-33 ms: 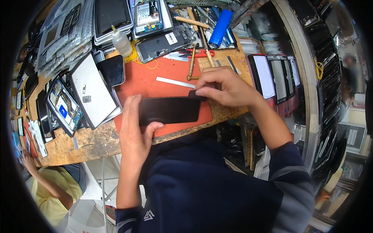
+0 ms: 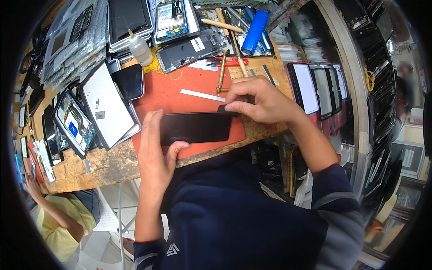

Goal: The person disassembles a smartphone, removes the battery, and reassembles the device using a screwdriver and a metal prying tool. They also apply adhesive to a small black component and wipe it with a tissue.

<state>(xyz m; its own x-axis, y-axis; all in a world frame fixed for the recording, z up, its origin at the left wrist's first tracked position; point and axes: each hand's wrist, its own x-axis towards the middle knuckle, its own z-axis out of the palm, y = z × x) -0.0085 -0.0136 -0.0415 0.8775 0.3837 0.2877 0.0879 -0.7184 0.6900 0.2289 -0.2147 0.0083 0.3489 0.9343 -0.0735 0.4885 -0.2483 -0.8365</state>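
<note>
A dark phone (image 2: 195,128) lies lengthwise over the red mat (image 2: 168,90), its black screen side up. My left hand (image 2: 157,146) grips its left end, thumb along the near edge and fingers at the far edge. At the phone's far right corner, my right hand (image 2: 256,100) pinches a small black piece (image 2: 223,109) between thumb and fingers; its kind cannot be made out. Just beyond the phone lies a thin silver strip (image 2: 202,95). A brass-coloured tool (image 2: 222,74) rests past my right fingers.
Opened tablets (image 2: 74,122) and a white panel (image 2: 108,105) crowd the left. Farther back are a squeeze bottle (image 2: 141,50), a phone housing (image 2: 186,51), red-handled pliers (image 2: 234,61) and a blue cylinder (image 2: 255,32). A person in a yellow shirt (image 2: 63,225) sits at the lower left.
The phone and the black piece at its corner have shifted very slightly left with my right hand. Both hands keep their hold.
</note>
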